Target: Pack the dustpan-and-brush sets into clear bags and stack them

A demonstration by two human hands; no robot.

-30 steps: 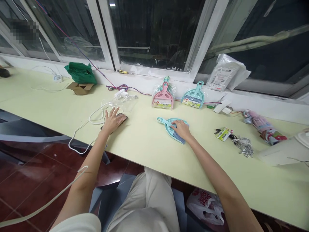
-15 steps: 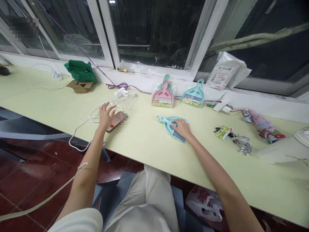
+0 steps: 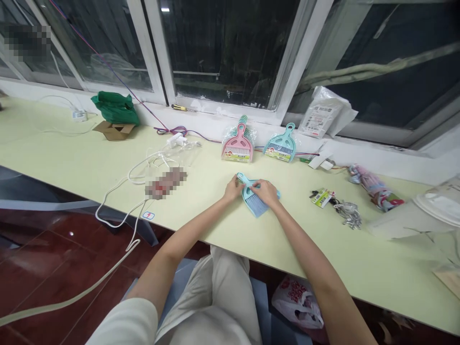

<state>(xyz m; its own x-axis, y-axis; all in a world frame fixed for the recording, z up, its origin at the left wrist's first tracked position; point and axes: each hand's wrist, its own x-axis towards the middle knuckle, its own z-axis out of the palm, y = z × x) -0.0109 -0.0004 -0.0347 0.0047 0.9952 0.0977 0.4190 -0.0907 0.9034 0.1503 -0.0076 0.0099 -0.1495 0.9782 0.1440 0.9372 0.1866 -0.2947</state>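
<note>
A blue brush (image 3: 256, 205) with a dustpan beneath it lies on the pale yellow table (image 3: 201, 211) in front of me. My left hand (image 3: 233, 188) is closed on the handle end of the set, at its upper left. From the right, my right hand (image 3: 266, 192) grips the brush near its middle, and its fingers cover part of the head. The dustpan shows mostly at its right edge. Farther back stand a pink brush and dustpan set (image 3: 237, 146) in clear wrap and a blue wrapped set (image 3: 282, 145).
A blurred phone (image 3: 166, 184) and white cables (image 3: 127, 179) lie at left. Behind are a green bag (image 3: 115, 108) and cardboard box (image 3: 114, 131). To the right are a tagged packet (image 3: 322, 197), silvery items (image 3: 348, 213), a folded umbrella-like bundle (image 3: 375, 187) and a white bucket (image 3: 406, 215).
My left hand has moved right, from beside the phone to the handle of the blue set. The brush and its handle have turned more upright under my right hand. The view has shifted slightly.
</note>
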